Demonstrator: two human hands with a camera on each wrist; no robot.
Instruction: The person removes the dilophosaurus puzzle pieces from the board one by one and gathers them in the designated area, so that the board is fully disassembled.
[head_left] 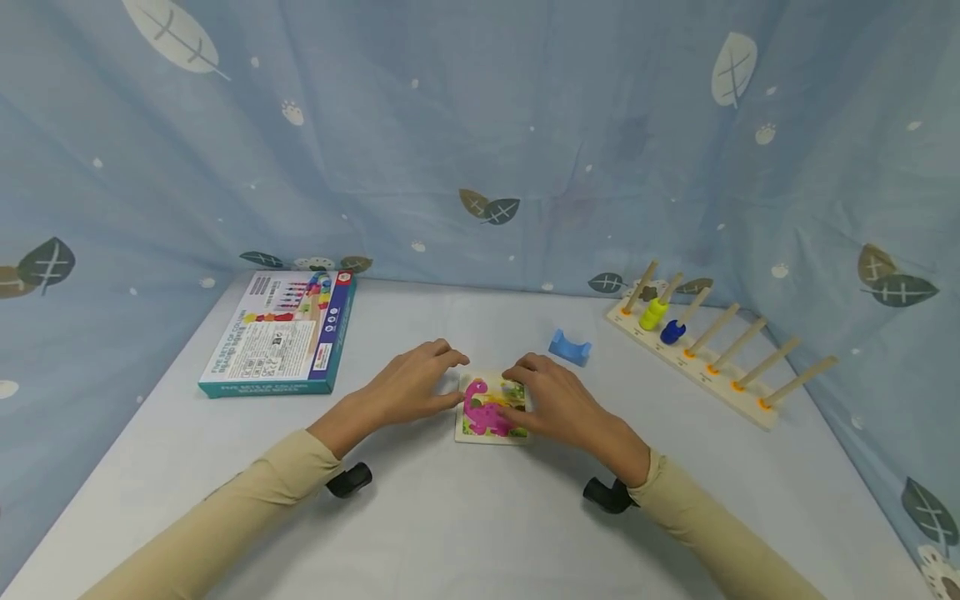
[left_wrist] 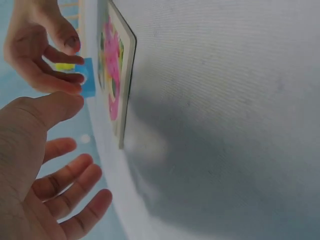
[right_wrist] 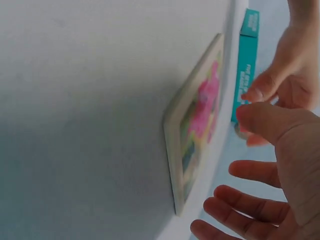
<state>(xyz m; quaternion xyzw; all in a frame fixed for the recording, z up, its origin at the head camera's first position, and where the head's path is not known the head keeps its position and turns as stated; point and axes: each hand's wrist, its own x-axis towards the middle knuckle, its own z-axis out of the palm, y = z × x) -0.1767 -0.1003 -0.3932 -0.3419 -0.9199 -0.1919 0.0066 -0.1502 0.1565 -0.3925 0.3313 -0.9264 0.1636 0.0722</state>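
A small square wooden puzzle board (head_left: 487, 415) with a pink long-necked dinosaur on it lies flat on the white table, mid-view. My left hand (head_left: 416, 386) hovers at its left edge, fingers loosely bent and nothing in them. Over the board's right part is my right hand (head_left: 562, 404), thumb and fingers apart, hiding some of the picture. In the left wrist view, the left fingers (left_wrist: 70, 182) stand spread beside the board. The right wrist view has the right fingers (right_wrist: 245, 202) likewise loose and holding nothing.
A blue notched block (head_left: 570, 347) sits just beyond the right hand. At the right stands a wooden peg rack (head_left: 693, 367) with yellow-green and dark blue beads on two upright pegs. A flat teal-edged box (head_left: 270, 333) lies at the left. Patterned blue cloth (head_left: 480, 125) hangs behind the table.
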